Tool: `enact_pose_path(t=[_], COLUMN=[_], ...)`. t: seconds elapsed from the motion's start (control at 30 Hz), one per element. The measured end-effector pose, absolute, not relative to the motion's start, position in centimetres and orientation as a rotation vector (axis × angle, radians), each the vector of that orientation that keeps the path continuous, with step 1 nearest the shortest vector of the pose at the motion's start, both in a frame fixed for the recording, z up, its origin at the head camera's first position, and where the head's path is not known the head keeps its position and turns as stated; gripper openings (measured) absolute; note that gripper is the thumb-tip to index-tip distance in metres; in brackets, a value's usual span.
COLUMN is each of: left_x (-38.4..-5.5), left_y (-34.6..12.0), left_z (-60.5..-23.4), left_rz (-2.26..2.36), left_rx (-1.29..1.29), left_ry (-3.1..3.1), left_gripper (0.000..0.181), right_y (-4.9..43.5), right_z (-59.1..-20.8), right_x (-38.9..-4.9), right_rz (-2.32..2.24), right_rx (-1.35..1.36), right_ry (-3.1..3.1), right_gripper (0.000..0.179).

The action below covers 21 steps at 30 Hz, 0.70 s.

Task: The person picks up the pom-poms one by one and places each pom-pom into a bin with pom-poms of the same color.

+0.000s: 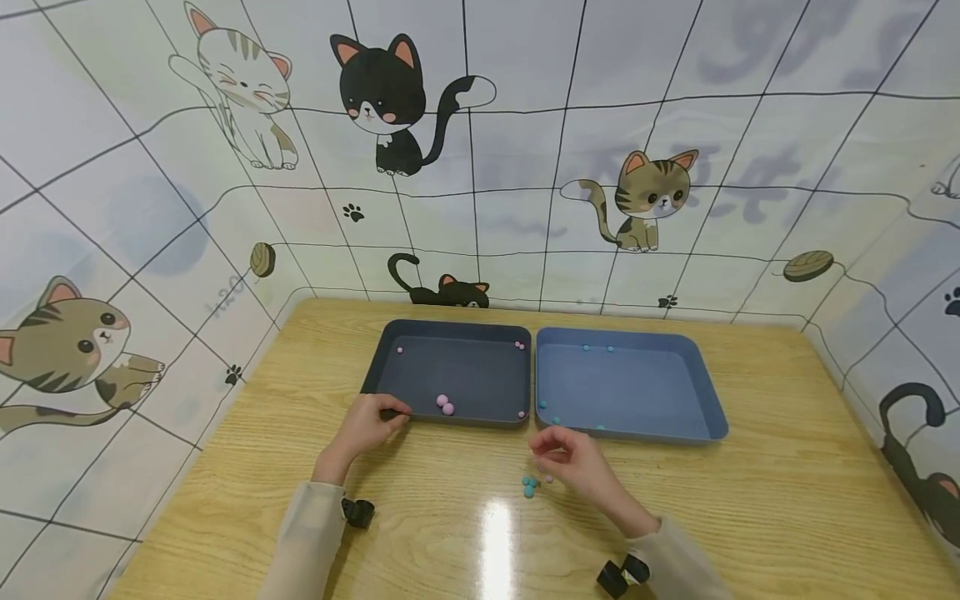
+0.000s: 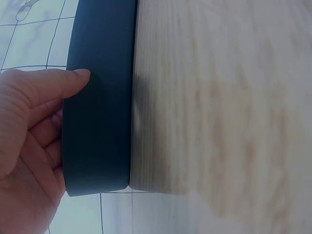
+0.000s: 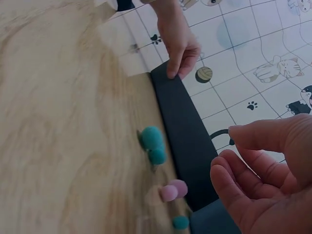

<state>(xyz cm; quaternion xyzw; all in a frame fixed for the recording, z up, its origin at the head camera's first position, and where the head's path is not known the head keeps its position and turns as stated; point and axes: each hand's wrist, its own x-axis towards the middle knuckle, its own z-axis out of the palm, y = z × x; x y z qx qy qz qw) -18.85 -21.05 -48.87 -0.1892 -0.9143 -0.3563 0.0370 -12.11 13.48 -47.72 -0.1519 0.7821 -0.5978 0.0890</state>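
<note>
My left hand [image 1: 369, 427] grips the near rim of a dark grey tray [image 1: 472, 367] at its left corner. In the left wrist view the thumb [image 2: 75, 82] presses the tray's outer wall, with the other fingers behind it. My right hand [image 1: 573, 462] hovers in front of the blue tray [image 1: 637, 387], fingers loosely bent. A gap shows between its thumb [image 3: 258, 136] and fingertips, with nothing visible in it. Below that hand, several teal balls [image 1: 529, 492] are clustered on the table beside a small pink ball [image 1: 548, 479].
Two larger pink balls [image 1: 447, 409] lie in the dark tray, with several tiny pink ones near its corners. Several small teal balls [image 1: 586, 348] sit along the blue tray's edges. Both trays stand side by side on the wooden table [image 1: 780, 467], before a cat-print backdrop [image 1: 525, 167].
</note>
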Motion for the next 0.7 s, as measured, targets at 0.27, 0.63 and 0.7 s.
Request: enact_pose_path(t=[0.27,0.63,0.7], left_x=[-18.8,-18.8,-18.8], left_y=[-21.0,-21.0,-21.0], left_z=[-48.8,-48.6,-48.6], left_rz=[-1.099,-1.098,-1.096], left_rx=[-0.567,-0.564,-0.564], left_ry=[-2.819,-2.822,-2.824], left_gripper=[0.009,0.009,0.009], right_y=[13.5,13.7,13.7], right_z=[-49.2,-50.0,-49.9], right_x=[-12.0,-12.2,-12.3], right_rz=[-1.738,-1.609,-1.579], right_rx=[-0.497,-0.642,-0.662], right_ry=[2.41,2.565,2.58], right_gripper=[0.016,0.015,0.016])
